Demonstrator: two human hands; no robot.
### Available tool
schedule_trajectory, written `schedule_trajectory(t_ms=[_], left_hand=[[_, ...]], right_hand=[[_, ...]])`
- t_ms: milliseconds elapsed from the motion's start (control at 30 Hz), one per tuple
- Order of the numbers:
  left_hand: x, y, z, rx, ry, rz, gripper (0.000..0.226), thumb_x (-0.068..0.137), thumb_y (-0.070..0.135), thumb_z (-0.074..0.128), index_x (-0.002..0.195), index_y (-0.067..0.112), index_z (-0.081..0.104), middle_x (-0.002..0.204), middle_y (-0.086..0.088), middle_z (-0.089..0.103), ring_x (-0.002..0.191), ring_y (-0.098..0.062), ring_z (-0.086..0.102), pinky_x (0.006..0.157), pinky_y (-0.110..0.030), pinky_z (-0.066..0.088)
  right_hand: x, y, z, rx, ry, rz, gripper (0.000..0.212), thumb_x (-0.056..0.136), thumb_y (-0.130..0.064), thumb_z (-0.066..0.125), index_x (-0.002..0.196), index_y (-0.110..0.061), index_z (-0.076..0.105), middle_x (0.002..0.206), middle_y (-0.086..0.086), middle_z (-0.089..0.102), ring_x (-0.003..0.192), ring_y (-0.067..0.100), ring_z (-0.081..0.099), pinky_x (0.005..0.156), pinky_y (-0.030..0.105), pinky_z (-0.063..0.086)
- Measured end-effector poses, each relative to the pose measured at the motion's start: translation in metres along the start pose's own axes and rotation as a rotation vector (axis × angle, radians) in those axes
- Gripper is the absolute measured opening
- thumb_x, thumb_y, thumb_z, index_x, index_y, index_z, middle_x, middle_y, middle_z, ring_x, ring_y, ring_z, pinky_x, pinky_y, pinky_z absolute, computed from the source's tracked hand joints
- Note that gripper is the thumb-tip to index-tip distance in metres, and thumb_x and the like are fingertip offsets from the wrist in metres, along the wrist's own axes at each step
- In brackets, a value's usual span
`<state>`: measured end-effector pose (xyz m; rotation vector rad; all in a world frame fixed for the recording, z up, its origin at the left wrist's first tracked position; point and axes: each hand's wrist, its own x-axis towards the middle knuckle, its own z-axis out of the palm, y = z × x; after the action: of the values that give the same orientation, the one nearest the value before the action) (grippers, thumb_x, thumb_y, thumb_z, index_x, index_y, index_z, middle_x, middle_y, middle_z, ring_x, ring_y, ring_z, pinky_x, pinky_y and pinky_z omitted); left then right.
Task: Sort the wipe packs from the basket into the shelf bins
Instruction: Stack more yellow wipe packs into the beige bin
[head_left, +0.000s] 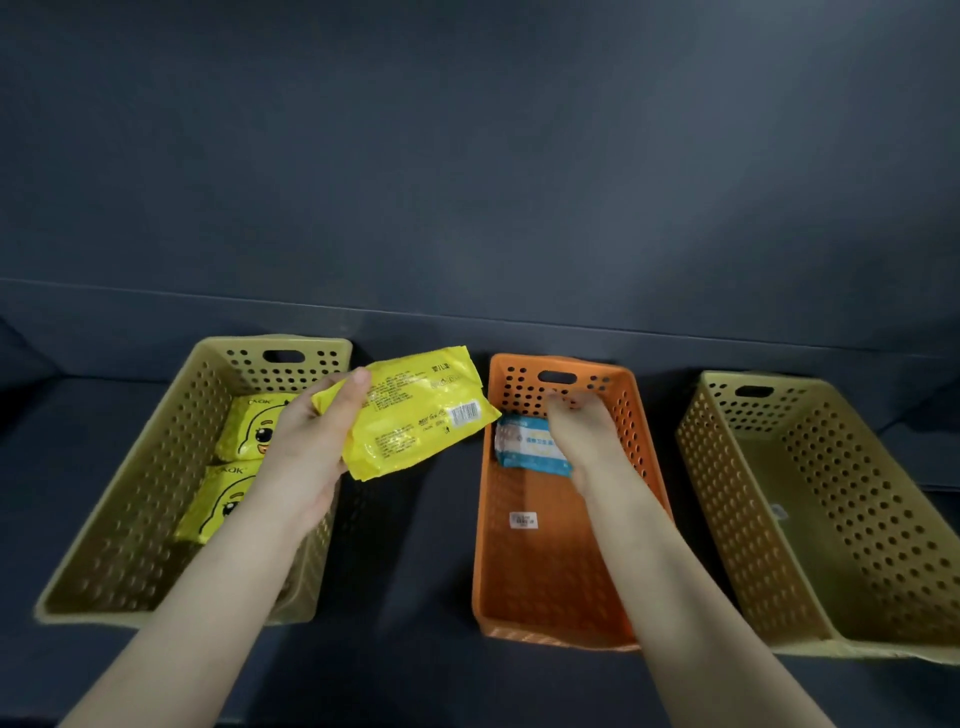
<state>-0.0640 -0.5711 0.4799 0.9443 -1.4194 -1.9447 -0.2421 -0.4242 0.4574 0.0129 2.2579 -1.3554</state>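
Two yellow packs (249, 431) sit at the back of the shelf's left-end bin (119, 499). Left grip (306, 447) is clamped on the third pack (421, 415), so we lay it flat in front. Right grip (582, 431) is on the blue pack (524, 441), can't tell if clamped.

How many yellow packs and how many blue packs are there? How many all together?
Yellow packs: 3 (one in the left hand, two in the left tan bin)
Blue packs: 1 (in the orange bin)
Total: 4
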Motion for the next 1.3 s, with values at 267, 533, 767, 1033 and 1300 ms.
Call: schedule_trajectory(t_ms=[267, 533, 767, 1033, 1300], left_hand=[[-0.015, 0.039, -0.037, 0.405, -0.354, 0.351, 0.019, 0.079, 0.038, 0.069, 0.097, 0.046, 0.071, 0.102, 0.012, 0.072, 0.097, -0.006, 0.066, 0.091, -0.026, 0.049], [0.001, 0.061, -0.134, 0.538, -0.524, 0.356, 0.07, 0.073, 0.073, 0.058, 0.138, 0.051, 0.042, 0.152, 0.028, 0.03, 0.143, 0.006, 0.02, 0.115, -0.028, 0.021], [0.027, 0.043, -0.176, 0.455, -0.126, -0.089, 0.077, 0.082, 0.081, 0.035, 0.137, 0.028, 0.045, 0.136, 0.007, 0.055, 0.125, -0.014, 0.052, 0.108, -0.047, 0.039], [0.041, 0.032, -0.2, 0.515, -0.072, 0.257, 0.031, 0.098, 0.044, 0.044, 0.113, 0.021, 0.056, 0.099, 0.011, 0.063, 0.094, -0.005, 0.062, 0.078, -0.022, 0.051], [0.056, 0.01, -0.211, 0.535, -0.376, 0.049, 0.068, 0.092, 0.066, 0.028, 0.152, 0.039, 0.008, 0.162, 0.011, 0.007, 0.148, -0.014, 0.015, 0.12, -0.046, 0.017]], right_hand=[[-0.061, -0.052, 0.019, 0.371, -0.59, 0.203, 0.068, 0.086, -0.071, 0.045, 0.127, -0.017, 0.049, 0.11, 0.024, 0.06, 0.082, 0.033, 0.07, 0.062, 0.034, 0.058], [-0.096, -0.054, 0.095, 0.623, -0.543, 0.051, 0.039, 0.083, 0.003, 0.068, 0.113, -0.012, 0.048, 0.105, 0.015, 0.07, 0.085, 0.027, 0.072, 0.065, 0.041, 0.061], [-0.135, -0.04, 0.17, 0.716, -0.57, 0.002, 0.04, 0.089, -0.01, 0.062, 0.128, -0.006, 0.052, 0.116, 0.016, 0.069, 0.104, 0.033, 0.068, 0.076, 0.043, 0.058], [-0.158, -0.039, 0.19, 0.661, -0.398, 0.01, 0.027, 0.093, -0.017, 0.055, 0.116, -0.003, 0.059, 0.107, 0.016, 0.072, 0.094, 0.029, 0.071, 0.074, 0.04, 0.061], [-0.169, -0.031, 0.166, 0.09, -0.266, -0.117, 0.022, 0.098, -0.021, 0.052, 0.112, -0.007, 0.061, 0.101, 0.012, 0.073, 0.092, 0.026, 0.072, 0.083, 0.045, 0.057]])
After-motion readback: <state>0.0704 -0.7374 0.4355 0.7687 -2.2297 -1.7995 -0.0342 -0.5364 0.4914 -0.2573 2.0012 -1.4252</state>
